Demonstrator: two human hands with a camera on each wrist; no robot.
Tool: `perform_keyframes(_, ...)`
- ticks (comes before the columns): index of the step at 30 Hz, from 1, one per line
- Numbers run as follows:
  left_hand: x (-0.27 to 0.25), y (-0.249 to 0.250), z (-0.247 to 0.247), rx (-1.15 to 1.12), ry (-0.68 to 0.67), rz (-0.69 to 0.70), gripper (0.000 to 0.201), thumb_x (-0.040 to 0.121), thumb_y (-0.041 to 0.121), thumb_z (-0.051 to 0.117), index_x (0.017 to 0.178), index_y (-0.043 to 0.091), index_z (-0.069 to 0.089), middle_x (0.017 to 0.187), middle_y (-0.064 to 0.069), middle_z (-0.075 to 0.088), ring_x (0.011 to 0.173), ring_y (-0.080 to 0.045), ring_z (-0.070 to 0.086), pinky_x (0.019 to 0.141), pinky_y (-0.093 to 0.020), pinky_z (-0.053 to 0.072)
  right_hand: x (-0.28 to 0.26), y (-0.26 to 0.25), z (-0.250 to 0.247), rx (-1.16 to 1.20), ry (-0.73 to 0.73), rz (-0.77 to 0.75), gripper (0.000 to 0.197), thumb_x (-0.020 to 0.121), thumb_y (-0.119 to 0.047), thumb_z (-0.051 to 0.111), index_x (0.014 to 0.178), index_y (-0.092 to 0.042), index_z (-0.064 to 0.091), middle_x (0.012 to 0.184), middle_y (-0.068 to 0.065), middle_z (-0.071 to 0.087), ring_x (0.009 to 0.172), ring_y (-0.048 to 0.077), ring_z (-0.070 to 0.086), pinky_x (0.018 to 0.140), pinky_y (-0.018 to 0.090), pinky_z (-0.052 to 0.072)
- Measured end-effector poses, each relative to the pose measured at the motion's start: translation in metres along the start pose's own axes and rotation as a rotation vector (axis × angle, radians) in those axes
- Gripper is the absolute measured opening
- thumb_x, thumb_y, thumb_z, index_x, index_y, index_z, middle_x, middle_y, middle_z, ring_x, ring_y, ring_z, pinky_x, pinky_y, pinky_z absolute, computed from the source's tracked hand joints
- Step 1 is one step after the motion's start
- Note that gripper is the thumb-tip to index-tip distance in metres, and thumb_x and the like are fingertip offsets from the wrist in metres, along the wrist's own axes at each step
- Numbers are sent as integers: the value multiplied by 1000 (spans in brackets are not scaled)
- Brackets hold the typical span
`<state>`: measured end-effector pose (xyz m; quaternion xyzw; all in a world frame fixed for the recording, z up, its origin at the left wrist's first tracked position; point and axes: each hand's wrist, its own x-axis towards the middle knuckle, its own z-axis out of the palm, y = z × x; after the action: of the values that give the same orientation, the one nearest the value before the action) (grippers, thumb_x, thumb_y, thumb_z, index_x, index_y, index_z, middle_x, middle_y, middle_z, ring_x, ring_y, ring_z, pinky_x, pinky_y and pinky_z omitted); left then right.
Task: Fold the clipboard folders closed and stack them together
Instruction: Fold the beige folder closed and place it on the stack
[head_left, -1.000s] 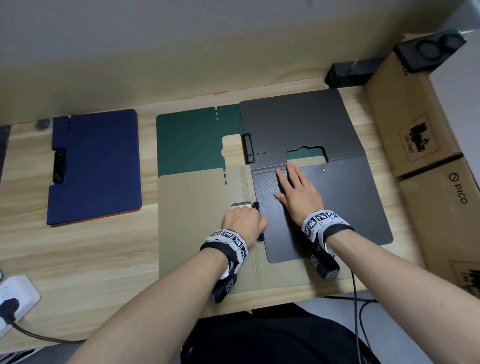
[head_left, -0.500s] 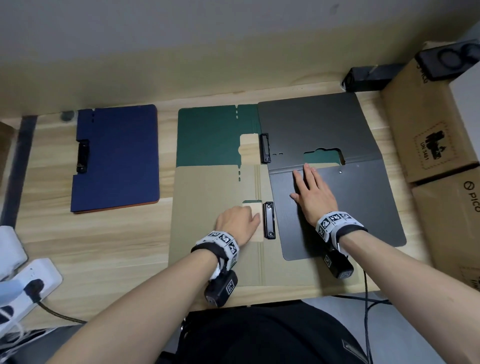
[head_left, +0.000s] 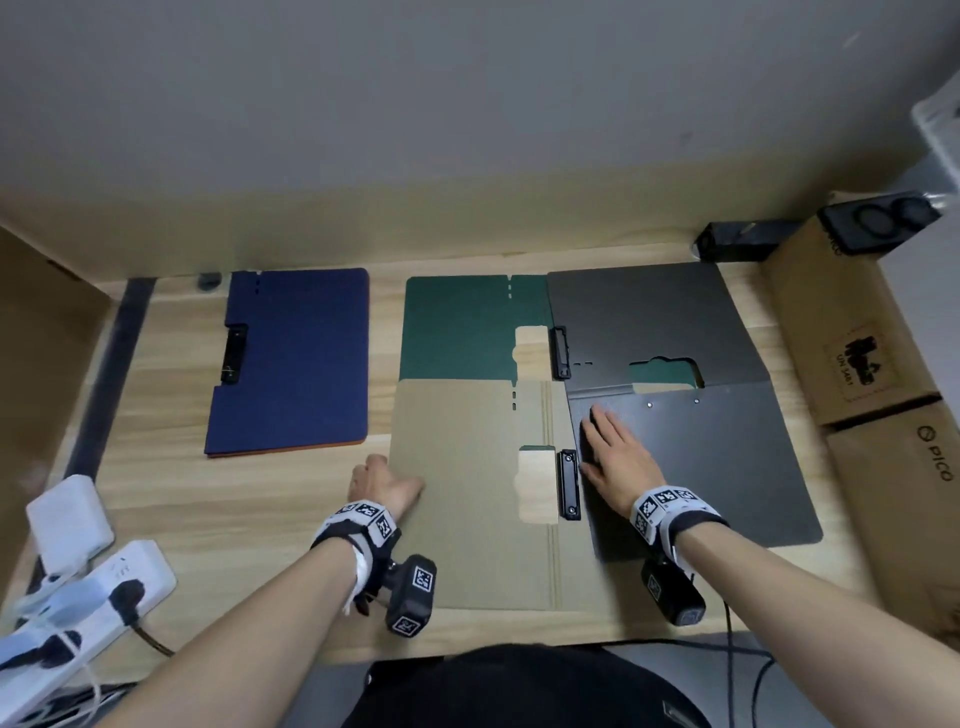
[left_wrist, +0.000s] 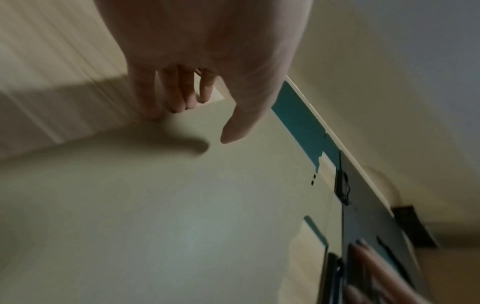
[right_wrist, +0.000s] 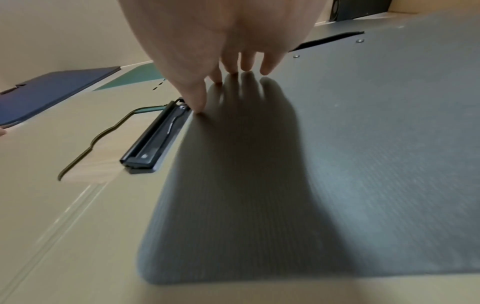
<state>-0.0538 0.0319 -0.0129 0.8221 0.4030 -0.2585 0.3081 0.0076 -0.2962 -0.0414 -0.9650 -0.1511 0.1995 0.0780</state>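
Note:
A tan folder (head_left: 467, 499) lies open near the table's front, its cover (left_wrist: 182, 205) spread left. My left hand (head_left: 384, 480) is at that cover's left edge; in the left wrist view its fingertips (left_wrist: 179, 107) touch the edge and the thumb hovers above. My right hand (head_left: 605, 441) presses flat on the black clipboard panel (head_left: 727, 467), thumb beside the black clip (head_left: 567, 483). A green folder (head_left: 457, 327) and a second black panel (head_left: 639, 317) lie open behind. A blue folder (head_left: 291, 358) lies closed at the left.
Cardboard boxes (head_left: 857, 364) line the right side, with a black device (head_left: 743, 241) at the back. A white power strip (head_left: 88, 603) and adapter (head_left: 67, 519) sit at the front left. Bare wood (head_left: 234, 509) lies between the blue and tan folders.
My left hand has slid left from the clip cutout to the tan cover's left edge. My right hand has stayed flat on the black panel.

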Motion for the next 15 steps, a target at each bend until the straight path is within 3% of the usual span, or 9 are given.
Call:
perform_keyframes(3,11,-4,-2,-205,-73,-55,49,55,41,69,93,9,70,98,-11,73,85,-30,69,83,-39,58,0,-10,3,13,13,-20,59,95,-24,48,150,-21,27,163,6,13,150,27,11,119,42,25)
perform_keyframes(5,24,-9,2,-383,-89,-102,52,46,46,74,82,9,72,83,-11,76,76,-30,73,79,-45,61,1,-16,4,5,10,-39,59,92,-18,47,149,-21,30,163,6,15,150,26,13,118,43,26)
perform_keyframes(8,42,-12,14,-580,-93,-108,63,42,48,78,94,13,70,89,-8,76,80,-33,74,83,-49,59,5,-25,4,19,26,-53,69,82,-7,50,148,-16,31,162,5,18,149,25,14,118,42,26)
perform_keyframes(12,9,14,-12,-666,-57,-46,23,71,27,75,88,15,67,95,-5,75,88,-30,72,89,-47,57,12,-32,-2,6,-13,-66,79,80,-4,47,153,-18,21,164,-2,11,151,22,10,121,38,18)
perform_keyframes(15,5,11,-30,-666,-29,-43,32,74,26,75,102,11,67,103,-8,74,95,-32,70,92,-48,55,14,-28,-4,-12,-53,-12,80,82,-10,47,154,-21,16,164,-4,9,150,22,10,122,40,16)
